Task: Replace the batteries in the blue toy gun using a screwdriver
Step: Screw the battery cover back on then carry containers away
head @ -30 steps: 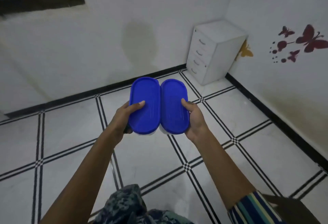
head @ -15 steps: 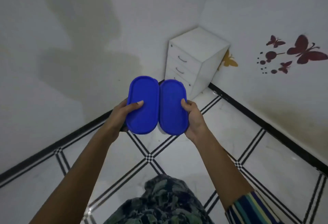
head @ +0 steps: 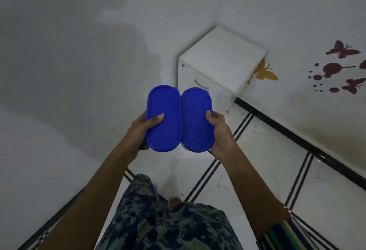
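While my thumbs lie on top, my left hand clamps the left blue-lidded box, my right hand the right blue-lidded box; lids touch between the hands.

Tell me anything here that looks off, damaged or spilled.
The left hand holds the left container, the right hand the right container, level, side by side, blue lids on; nothing spilled. The wall carries large darker patches like damp staining. A dark thing under the left hand is too hidden to identify.
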`<state>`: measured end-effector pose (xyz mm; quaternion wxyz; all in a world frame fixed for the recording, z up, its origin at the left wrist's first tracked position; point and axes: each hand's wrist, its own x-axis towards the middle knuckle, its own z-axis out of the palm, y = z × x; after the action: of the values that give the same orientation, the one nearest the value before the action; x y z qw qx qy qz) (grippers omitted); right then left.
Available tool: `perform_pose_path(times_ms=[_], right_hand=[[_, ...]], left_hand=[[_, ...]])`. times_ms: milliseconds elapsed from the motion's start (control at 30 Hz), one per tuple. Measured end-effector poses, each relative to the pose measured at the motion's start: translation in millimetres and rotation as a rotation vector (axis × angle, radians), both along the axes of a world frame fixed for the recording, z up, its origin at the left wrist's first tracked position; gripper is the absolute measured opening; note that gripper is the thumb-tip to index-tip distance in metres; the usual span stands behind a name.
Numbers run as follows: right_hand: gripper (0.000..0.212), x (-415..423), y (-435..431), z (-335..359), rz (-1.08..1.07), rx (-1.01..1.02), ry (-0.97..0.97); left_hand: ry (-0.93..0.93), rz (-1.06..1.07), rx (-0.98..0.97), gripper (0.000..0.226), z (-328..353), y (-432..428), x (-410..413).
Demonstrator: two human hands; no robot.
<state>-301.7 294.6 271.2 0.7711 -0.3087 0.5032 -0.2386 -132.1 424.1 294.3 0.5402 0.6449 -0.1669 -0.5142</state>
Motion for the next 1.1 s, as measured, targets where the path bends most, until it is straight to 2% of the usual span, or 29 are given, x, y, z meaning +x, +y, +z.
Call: perform_pose_path(times_ms=[233, 467, 733, 800, 933, 1033, 1100], right_hand=[[0.041, 106, -104, -40, -0.093, -0.055, 0.084], [0.041, 169, -179, -109, -0.22, 0.029, 0.126], [0.036, 192, -251, -222, -0.214, -0.008, 0.188], [0.039, 193, -271, -245, -0.186, -0.01, 0.208], [0.057, 186, -301, -275, -0.055, -0.12, 0.265], [0.074, 181, -319, -283, 0.126, -0.175, 0.429], [0.093, 180, -330, -293, 0.312, -0.253, 0.58]], left_hand=[[0.031, -0.06, 0.034, 0.039, -41, -129, 105], [0.026, -0.22, 0.083, 0.044, -106, -241, 186], [0.089, -0.177, 0.023, 0.049, -225, -320, 208], [0.108, -0.157, 0.014, 0.051, -252, -333, 209], [0.116, -0.143, -0.012, 0.052, -291, -355, 212], [0.063, -0.061, -0.044, 0.051, -302, -362, 215], [0.029, 0.009, -0.071, 0.049, -301, -364, 216]])
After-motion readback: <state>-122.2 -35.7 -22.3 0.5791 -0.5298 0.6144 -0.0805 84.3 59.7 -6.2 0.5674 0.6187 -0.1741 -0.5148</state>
